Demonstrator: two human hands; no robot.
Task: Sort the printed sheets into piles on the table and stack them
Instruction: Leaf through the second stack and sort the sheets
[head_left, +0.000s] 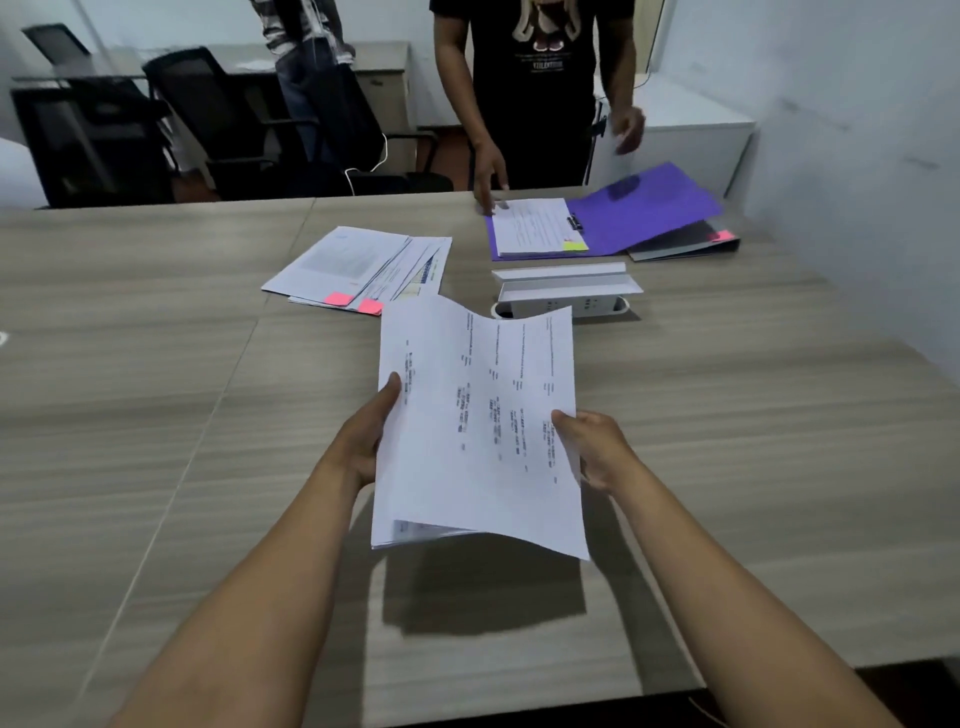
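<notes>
I hold a bundle of printed sheets (478, 426) above the wooden table (156, 415), its text running sideways and the top sheet bowed. My left hand (363, 441) grips the bundle's left edge with the thumb on top. My right hand (592, 447) grips its right edge. Farther back, left of centre, a fanned pile of printed sheets (358, 267) with pink sticky tabs lies on the table. A further stack of sheets (535, 226) with a yellow tab rests on an open purple folder (644, 213) at the back right.
A person in a black shirt (524, 93) stands across the table, one hand touching the stack on the folder. A white pop-up socket box (566, 293) sits open behind my bundle. A dark binder (691, 244) lies under the folder. Office chairs (218, 119) stand behind.
</notes>
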